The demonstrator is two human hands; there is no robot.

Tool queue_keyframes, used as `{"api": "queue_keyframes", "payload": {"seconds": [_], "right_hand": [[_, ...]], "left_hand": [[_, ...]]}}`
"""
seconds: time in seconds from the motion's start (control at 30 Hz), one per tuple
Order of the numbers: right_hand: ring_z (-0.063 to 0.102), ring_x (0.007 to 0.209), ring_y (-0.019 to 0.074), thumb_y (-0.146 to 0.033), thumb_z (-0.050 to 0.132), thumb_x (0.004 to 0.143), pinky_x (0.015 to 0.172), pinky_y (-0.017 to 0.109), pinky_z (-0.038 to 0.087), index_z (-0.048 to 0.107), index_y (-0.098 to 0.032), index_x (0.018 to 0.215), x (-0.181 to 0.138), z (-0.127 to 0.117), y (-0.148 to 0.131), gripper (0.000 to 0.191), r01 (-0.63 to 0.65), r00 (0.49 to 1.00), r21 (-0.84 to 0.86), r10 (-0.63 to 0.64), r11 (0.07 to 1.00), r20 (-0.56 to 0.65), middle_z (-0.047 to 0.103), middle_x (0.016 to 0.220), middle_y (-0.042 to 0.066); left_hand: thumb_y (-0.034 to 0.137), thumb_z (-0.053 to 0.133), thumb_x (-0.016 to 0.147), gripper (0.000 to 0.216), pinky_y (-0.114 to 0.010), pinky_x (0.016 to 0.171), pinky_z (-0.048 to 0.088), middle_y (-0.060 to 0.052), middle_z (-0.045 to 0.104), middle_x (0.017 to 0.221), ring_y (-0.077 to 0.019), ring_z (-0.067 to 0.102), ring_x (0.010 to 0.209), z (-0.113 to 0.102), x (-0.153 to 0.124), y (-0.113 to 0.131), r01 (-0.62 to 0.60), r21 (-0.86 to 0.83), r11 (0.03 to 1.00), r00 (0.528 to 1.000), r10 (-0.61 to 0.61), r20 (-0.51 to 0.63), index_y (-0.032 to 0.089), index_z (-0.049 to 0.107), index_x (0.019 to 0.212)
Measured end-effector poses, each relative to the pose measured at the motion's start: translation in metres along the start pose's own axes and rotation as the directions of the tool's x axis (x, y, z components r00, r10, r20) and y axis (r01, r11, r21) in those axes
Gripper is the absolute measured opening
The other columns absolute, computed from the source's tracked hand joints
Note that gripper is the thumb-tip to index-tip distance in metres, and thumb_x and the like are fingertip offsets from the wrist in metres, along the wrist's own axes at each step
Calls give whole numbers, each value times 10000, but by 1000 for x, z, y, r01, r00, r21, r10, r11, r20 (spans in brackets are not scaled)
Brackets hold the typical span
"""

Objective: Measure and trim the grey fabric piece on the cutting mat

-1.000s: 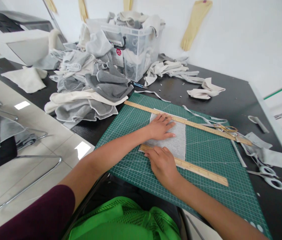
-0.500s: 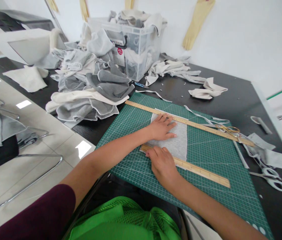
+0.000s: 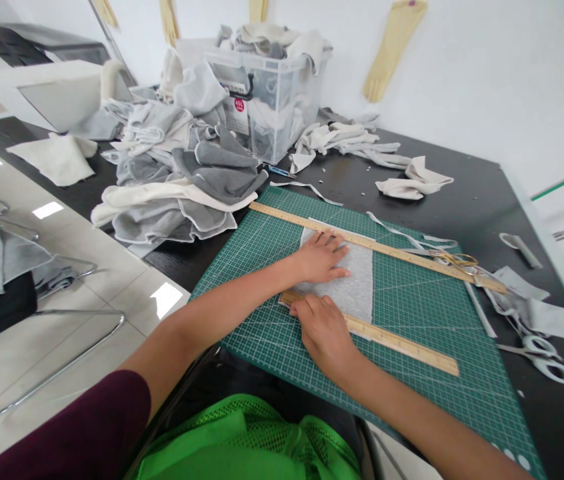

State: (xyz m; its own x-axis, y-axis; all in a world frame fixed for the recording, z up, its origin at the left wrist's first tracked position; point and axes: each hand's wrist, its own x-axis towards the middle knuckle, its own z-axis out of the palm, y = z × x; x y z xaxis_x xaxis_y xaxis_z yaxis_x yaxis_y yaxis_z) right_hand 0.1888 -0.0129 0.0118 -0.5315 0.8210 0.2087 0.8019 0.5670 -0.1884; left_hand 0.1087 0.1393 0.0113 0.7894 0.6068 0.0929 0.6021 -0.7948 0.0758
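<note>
A grey piece of fabric point(image 3: 357, 280) lies on a green cutting mat point(image 3: 412, 313) between two wooden rulers. My left hand point(image 3: 319, 257) rests flat on the fabric's left part, fingers stretched out. My right hand point(image 3: 325, 330) lies over the left end of the near ruler point(image 3: 402, 345), fingers curled down onto it, pressing it at the fabric's lower edge. The far ruler point(image 3: 387, 248) runs along the fabric's upper edge.
A heap of grey and cream cloth point(image 3: 182, 173) lies left of the mat, beside a clear plastic bin point(image 3: 267, 87) full of fabric. Gold scissors point(image 3: 455, 259) sit on the far ruler. White-handled scissors point(image 3: 542, 353) and fabric scraps point(image 3: 527, 303) lie at the right. Cream scraps point(image 3: 412, 180) lie behind.
</note>
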Motion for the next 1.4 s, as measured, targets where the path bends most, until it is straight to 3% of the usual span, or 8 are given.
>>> {"api": "queue_keyframes", "payload": {"seconds": [0.33, 0.5, 0.73, 1.2, 1.4], "right_hand": [[572, 784, 247, -117, 459, 1019, 739, 393, 362, 656, -167, 911, 1, 4, 1, 230, 55, 997, -1, -55, 998, -58, 664, 830, 71], [593, 818, 243, -213, 501, 1032, 767, 384, 367, 651, -163, 970, 0, -3, 2, 170, -12, 995, 93, 21, 996, -102, 681, 873, 73], [586, 829, 227, -189, 533, 1018, 754, 370, 338, 708, -203, 962, 6, -17, 16, 184, -136, 989, 80, 139, 988, -42, 656, 891, 54], [588, 863, 214, -167, 553, 1019, 744, 348, 364, 747, -233, 1089, 5, -1, 19, 217, -121, 992, 179, 127, 976, -18, 637, 922, 56], [584, 887, 232, -184, 527, 1031, 771, 365, 370, 728, -200, 1101, 6, -3, 15, 214, -123, 992, 134, 126, 983, -14, 627, 933, 71]], "left_hand": [[663, 353, 1010, 747, -525, 1229, 180, -132, 325, 1640, -391, 240, 1519, -7, -5, 5, 20, 32, 999, 1000, -20, 6, 153, 392, 1555], [678, 334, 1006, 767, -532, 1231, 175, -132, 299, 1652, -396, 200, 1534, -2, -4, 5, 31, 23, 999, 999, -32, 11, 150, 378, 1561], [685, 292, 1009, 776, -559, 1241, 132, -131, 232, 1677, -400, 138, 1553, 1, 0, 2, 31, -12, 999, 997, -30, 65, 186, 299, 1603], [663, 313, 1012, 741, -584, 1229, 125, -139, 260, 1666, -413, 175, 1539, 2, 2, 1, 6, -1, 1000, 1000, -6, 20, 198, 333, 1589], [650, 277, 1026, 722, -574, 1227, 135, -137, 258, 1667, -404, 175, 1541, 3, 2, 1, 9, 9, 1000, 1000, -9, 17, 200, 332, 1588]]}}
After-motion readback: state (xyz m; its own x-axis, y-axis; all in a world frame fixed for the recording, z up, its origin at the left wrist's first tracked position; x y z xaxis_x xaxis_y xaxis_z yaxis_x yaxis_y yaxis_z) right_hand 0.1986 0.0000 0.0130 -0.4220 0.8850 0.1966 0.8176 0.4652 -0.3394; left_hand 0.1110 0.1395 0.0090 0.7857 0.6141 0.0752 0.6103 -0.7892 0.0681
